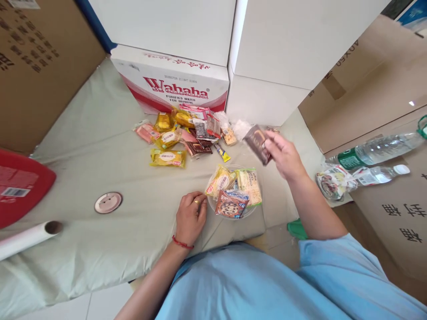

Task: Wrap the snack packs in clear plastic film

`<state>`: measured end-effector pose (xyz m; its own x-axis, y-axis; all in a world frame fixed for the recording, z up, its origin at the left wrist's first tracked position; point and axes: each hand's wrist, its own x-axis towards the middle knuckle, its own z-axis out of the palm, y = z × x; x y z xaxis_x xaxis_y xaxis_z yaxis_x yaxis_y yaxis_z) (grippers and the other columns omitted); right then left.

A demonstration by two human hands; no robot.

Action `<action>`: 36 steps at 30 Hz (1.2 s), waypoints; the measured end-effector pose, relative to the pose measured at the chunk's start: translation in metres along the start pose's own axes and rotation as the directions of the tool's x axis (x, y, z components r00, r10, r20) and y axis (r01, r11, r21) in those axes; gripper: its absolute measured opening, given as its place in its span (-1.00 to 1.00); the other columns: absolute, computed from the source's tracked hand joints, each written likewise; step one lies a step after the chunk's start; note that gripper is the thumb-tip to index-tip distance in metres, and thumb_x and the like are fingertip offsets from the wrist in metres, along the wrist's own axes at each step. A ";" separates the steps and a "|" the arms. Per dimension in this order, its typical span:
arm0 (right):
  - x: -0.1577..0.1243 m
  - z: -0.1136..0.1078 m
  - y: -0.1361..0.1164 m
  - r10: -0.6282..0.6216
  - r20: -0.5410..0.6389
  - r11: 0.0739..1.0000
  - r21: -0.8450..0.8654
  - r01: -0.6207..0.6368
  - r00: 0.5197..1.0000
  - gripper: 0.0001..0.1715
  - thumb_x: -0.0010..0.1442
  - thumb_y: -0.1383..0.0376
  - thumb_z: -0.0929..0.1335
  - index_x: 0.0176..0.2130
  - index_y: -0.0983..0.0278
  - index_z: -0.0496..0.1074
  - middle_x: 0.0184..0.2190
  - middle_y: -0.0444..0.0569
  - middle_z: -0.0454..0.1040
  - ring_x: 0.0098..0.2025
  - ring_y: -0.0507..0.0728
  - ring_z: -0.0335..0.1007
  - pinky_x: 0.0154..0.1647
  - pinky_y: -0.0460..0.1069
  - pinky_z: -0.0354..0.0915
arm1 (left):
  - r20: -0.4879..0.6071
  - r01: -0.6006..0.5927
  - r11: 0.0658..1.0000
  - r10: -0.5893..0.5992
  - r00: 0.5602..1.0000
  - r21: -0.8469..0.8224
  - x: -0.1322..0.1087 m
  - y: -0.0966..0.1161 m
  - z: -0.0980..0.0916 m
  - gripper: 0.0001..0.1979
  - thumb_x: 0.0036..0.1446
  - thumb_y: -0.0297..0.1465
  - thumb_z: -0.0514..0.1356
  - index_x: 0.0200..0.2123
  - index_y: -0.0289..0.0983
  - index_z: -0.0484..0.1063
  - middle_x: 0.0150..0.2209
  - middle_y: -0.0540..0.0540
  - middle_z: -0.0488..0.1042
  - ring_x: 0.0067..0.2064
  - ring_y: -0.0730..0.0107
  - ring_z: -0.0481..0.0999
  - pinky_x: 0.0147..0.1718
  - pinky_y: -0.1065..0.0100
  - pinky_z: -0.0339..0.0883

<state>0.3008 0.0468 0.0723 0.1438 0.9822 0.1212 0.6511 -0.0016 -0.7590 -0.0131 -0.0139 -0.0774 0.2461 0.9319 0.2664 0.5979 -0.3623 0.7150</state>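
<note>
My right hand (pixel 283 153) is raised right of the snack pile, its fingers and thumb pinching a dark brown snack packet (pixel 257 143). Below it stands a round clear plastic bowl (pixel 211 205). Inside lie a yellow-wrapped snack (pixel 220 181), a pale green-edged cracker packet (pixel 249 186) and a brown cookie packet (pixel 231 204). At the bowl's left rim, my left hand (pixel 191 218) rests on the cloth with curled fingers closed at the edge. Beyond is a pile of wrapped snacks (pixel 200 129), with yellow, pink and dark brown packets and a small blue-yellow stick packet (pixel 222 152).
Behind the pile stand a Wahaha water carton (pixel 176 84) and white boxes (pixel 270 98). On the left are a round button-like disc (pixel 108 202), a white roll (pixel 30 240) and a red container (pixel 23 186). Plastic bottles (pixel 376 151) and brown cartons (pixel 367 66) are on the right.
</note>
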 end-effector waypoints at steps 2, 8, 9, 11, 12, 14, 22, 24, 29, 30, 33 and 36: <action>-0.041 0.012 -0.014 -0.074 0.156 0.992 0.110 0.057 0.985 -0.34 0.45 -0.10 0.23 0.31 0.19 0.39 0.06 0.05 0.59 0.00 0.24 0.53 0.02 0.13 0.46 | -0.012 0.002 1.000 -0.002 1.000 -0.022 -0.001 -0.002 0.001 -0.74 0.38 -0.31 0.06 -0.13 -0.20 0.56 -0.08 -0.18 0.55 -0.03 0.15 0.52 0.01 0.09 0.43; -0.073 0.043 -0.011 -0.295 0.250 0.923 -0.176 0.343 0.922 -0.55 0.48 0.08 0.25 0.11 0.15 0.62 0.13 0.12 0.50 0.17 0.30 0.28 0.27 0.28 0.25 | -0.217 0.053 0.981 -0.094 0.972 -0.186 0.003 0.007 -0.013 -0.73 0.42 -0.26 0.09 -0.01 -0.23 0.53 0.03 -0.20 0.47 0.07 0.22 0.52 0.02 0.18 0.46; -0.071 0.045 -0.009 -0.304 0.233 0.907 -0.225 0.356 0.924 -0.57 0.47 0.10 0.27 0.10 0.14 0.63 0.19 0.13 0.45 0.22 0.32 0.21 0.30 0.30 0.22 | -0.255 0.027 0.979 -0.079 0.964 -0.202 0.007 0.013 -0.018 -0.70 0.43 -0.25 0.08 0.05 -0.22 0.51 0.08 -0.22 0.45 0.13 0.21 0.49 0.05 0.18 0.45; -0.067 0.046 -0.006 -0.315 0.243 0.886 -0.270 0.376 0.918 -0.59 0.46 0.12 0.28 0.09 0.12 0.63 0.25 0.11 0.37 0.28 0.33 0.12 0.34 0.31 0.19 | -0.300 -0.078 0.973 0.009 0.954 -0.218 0.015 0.027 -0.027 -0.62 0.46 -0.26 0.02 0.23 -0.16 0.41 0.24 -0.23 0.37 0.27 0.18 0.40 0.18 0.11 0.39; -0.065 0.046 -0.006 -0.316 0.257 0.882 -0.276 0.383 0.913 -0.59 0.47 0.13 0.27 0.10 0.11 0.63 0.25 0.10 0.37 0.30 0.33 0.10 0.35 0.30 0.18 | -0.299 -0.146 0.965 0.076 0.951 -0.218 0.021 0.035 -0.031 -0.58 0.47 -0.26 -0.01 0.32 -0.11 0.33 0.33 -0.23 0.30 0.35 0.16 0.32 0.26 0.06 0.32; -0.066 0.047 -0.006 -0.315 0.263 0.880 -0.278 0.385 0.912 -0.59 0.47 0.14 0.26 0.10 0.11 0.63 0.24 0.09 0.37 0.34 0.33 0.07 0.39 0.30 0.16 | -0.233 -0.271 0.945 0.226 0.946 -0.183 0.031 0.050 -0.032 -0.52 0.48 -0.27 -0.04 0.40 -0.01 0.22 0.44 -0.16 0.18 0.47 0.12 0.14 0.40 -0.05 0.09; -0.113 0.037 0.016 -0.029 -0.303 0.994 0.089 0.059 0.953 -0.57 0.42 0.12 0.29 0.20 0.13 0.45 0.15 0.10 0.44 0.10 0.23 0.46 0.04 0.17 0.49 | -0.010 -0.326 0.933 0.329 0.944 -0.153 0.043 0.065 -0.019 -0.50 0.49 -0.27 -0.03 0.43 -0.01 0.17 0.48 -0.16 0.17 0.54 0.10 0.00 0.47 -0.16 -0.19; -0.131 0.039 0.025 0.197 -0.262 0.956 0.263 -0.126 0.945 -0.51 0.38 0.12 0.30 0.23 0.19 0.38 -0.18 0.01 0.54 -0.28 0.13 0.50 -0.35 0.03 0.47 | -0.130 -0.288 0.933 0.265 0.955 -0.214 0.042 0.061 -0.024 -0.52 0.48 -0.26 -0.03 0.41 -0.07 0.21 0.45 -0.20 0.19 0.51 0.11 0.07 0.45 -0.10 -0.06; -0.160 0.066 0.025 0.408 0.360 0.715 0.446 -0.539 0.839 -0.33 0.19 0.09 0.39 0.22 0.25 0.28 -0.49 -0.17 0.53 -0.66 0.00 0.24 -0.70 -0.11 0.12 | -0.292 -0.055 0.967 -0.021 0.956 -0.249 0.034 0.032 -0.030 -0.65 0.49 -0.26 -0.02 0.16 -0.21 0.43 0.15 -0.22 0.45 0.29 0.20 0.39 0.34 0.05 0.22; -0.161 0.073 0.022 0.404 0.418 0.671 0.469 -0.575 0.813 -0.41 0.15 0.09 0.40 0.11 0.24 0.33 -0.49 -0.16 0.54 -0.68 -0.01 0.22 -0.73 -0.13 0.09 | -0.292 -0.013 0.970 -0.060 0.954 -0.243 0.032 0.025 -0.030 -0.66 0.49 -0.25 -0.02 0.12 -0.22 0.44 0.12 -0.23 0.46 0.25 0.20 0.42 0.31 0.06 0.26; -0.158 0.092 0.012 0.433 0.445 0.551 0.557 -0.621 0.784 -0.65 0.03 0.11 0.40 -0.21 0.23 0.36 -0.52 -0.16 0.52 -0.71 -0.04 0.20 -0.78 -0.15 0.07 | -0.270 0.053 0.979 -0.106 0.957 -0.197 0.020 0.006 -0.028 -0.65 0.48 -0.22 -0.02 0.06 -0.26 0.45 0.07 -0.24 0.46 0.19 0.18 0.45 0.25 0.06 0.31; -0.151 0.098 0.010 0.529 0.385 0.450 0.628 -0.635 0.756 -0.72 -0.08 0.16 0.35 -0.32 0.22 0.34 -0.61 -0.21 0.45 -0.70 -0.02 0.25 -0.79 -0.16 0.16 | -0.223 0.091 0.988 -0.117 0.968 -0.122 0.009 -0.007 -0.029 -0.62 0.47 -0.18 -0.03 0.04 -0.28 0.44 0.07 -0.29 0.46 0.18 0.11 0.45 0.24 0.00 0.31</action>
<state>0.2129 -0.0837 -0.0161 0.1662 0.8144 -0.5560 -0.2662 -0.5059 -0.8205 -0.0376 -0.0026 -0.0617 -0.0016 0.9480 0.3182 0.5202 -0.2710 0.8099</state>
